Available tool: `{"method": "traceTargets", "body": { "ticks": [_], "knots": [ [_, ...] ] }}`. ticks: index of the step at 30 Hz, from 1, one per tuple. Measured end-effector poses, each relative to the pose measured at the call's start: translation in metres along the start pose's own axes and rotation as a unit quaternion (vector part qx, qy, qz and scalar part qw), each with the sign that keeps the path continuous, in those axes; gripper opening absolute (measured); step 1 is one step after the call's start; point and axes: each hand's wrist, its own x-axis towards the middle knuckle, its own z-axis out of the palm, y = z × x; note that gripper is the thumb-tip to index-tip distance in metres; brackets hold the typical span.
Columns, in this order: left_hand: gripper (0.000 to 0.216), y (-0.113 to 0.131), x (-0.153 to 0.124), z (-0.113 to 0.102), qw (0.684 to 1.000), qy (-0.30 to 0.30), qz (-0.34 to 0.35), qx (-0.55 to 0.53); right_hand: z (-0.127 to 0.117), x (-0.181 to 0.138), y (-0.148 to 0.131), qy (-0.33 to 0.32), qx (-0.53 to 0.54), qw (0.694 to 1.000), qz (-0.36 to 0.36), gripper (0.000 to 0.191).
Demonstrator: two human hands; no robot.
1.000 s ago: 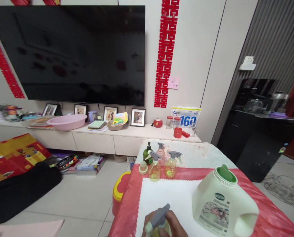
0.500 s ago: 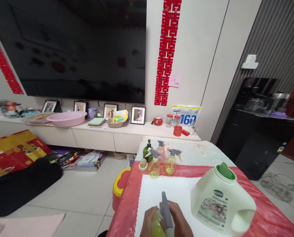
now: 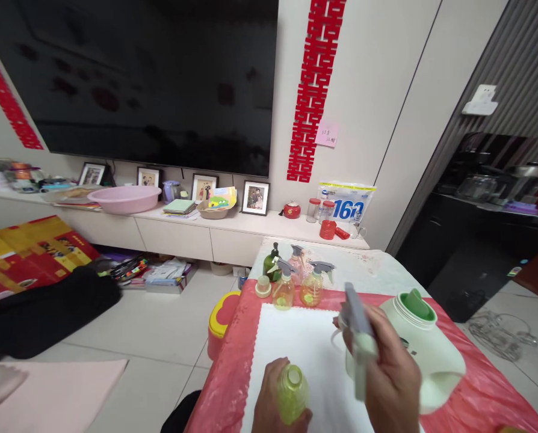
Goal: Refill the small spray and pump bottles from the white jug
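While your left hand [image 3: 270, 398] grips a yellow-green bottle [image 3: 292, 400], your right hand [image 3: 394, 370] holds a spray head [image 3: 360, 337]

Left hand: fingers curled about the bottle's sides, your grip close; bottle neck bare, mouth facing up; located at the near edge of view, over the white sheet [image 3: 314, 355]; whether its base touches the sheet, you cannot tell from here. Right hand: fingers wrapped round the spray head, grey above and whitish below, somewhat blurred, apart from the bottle and to its right. Behind your right hand: one pale green jug [image 3: 438, 361], partly hidden, upright, with a green insert [image 3: 416, 305] in its mouth. Beyond the sheet, grouped to the left: two amber spray bottles [image 3: 283, 293] with grey heads, side by side; one pink spray bottle [image 3: 297, 269]; one dark green pump bottle [image 3: 269, 266]; one pale cap [image 3: 263, 287] beside them. Beneath: one red cloth [image 3: 492, 367], showing around the sheet
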Motion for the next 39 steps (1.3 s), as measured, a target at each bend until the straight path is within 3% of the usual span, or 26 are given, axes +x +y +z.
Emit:
{"method": "traceTargets", "body": {
  "ticks": [4, 10, 14, 18, 21, 24, 26, 28, 30, 32, 34, 39],
  "knots": [
    [0.079, -0.002, -0.001, 0.003, 1.0, 0.011, 0.005, -0.017, 0.027, 0.005, 0.056, -0.109, -0.068, 0.989, 0.073, 0.044],
    [0.073, 0.006, 0.001, 0.002, 0.999, 0.002, -0.026, -0.02, 0.068, -0.026, 0.132, -0.202, -0.156, 0.955, 0.15, 0.027],
    [0.075, 0.007, 0.002, 0.001, 0.999, -0.001, -0.017, -0.039, 0.08, -0.045, 0.151, -0.253, -0.196, 0.932, 0.169, 0.031],
    [0.074, 0.004, 0.0, 0.004, 0.999, 0.005, 0.006, -0.035, 0.076, -0.052, 0.144, -0.246, -0.201, 0.937, 0.143, 0.025],
    [0.076, -0.002, -0.001, 0.004, 1.0, 0.017, 0.018, -0.016, 0.055, -0.052, 0.118, -0.211, -0.185, 0.955, 0.094, 0.031],
    [0.076, -0.011, 0.0, -0.003, 0.998, -0.011, 0.055, 0.01, 0.015, -0.049, 0.08, -0.148, -0.169, 0.974, 0.032, 0.042],
    [0.073, -0.017, 0.002, -0.01, 0.995, -0.048, 0.083, 0.029, -0.02, -0.044, 0.056, -0.032, -0.181, 0.982, -0.046, 0.037],
    [0.072, -0.019, 0.003, -0.014, 0.993, -0.067, 0.086, 0.042, -0.057, -0.034, 0.04, 0.076, -0.223, 0.97, -0.059, 0.037],
    [0.073, -0.017, 0.003, -0.014, 0.994, -0.073, 0.068, 0.04, -0.091, -0.023, 0.037, 0.159, -0.292, 0.943, -0.014, 0.045],
    [0.073, -0.013, 0.001, -0.01, 0.997, -0.063, 0.044, 0.025, -0.118, -0.013, 0.047, 0.196, -0.322, 0.923, 0.077, 0.053],
    [0.073, -0.009, -0.002, -0.004, 0.999, -0.041, 0.018, 0.01, -0.137, -0.007, 0.066, 0.168, -0.31, 0.917, 0.186, 0.06],
    [0.074, -0.005, -0.004, 0.002, 1.0, -0.002, 0.006, -0.004, -0.158, -0.002, 0.115, 0.08, -0.244, 0.915, 0.31, 0.073]
  ]
}}
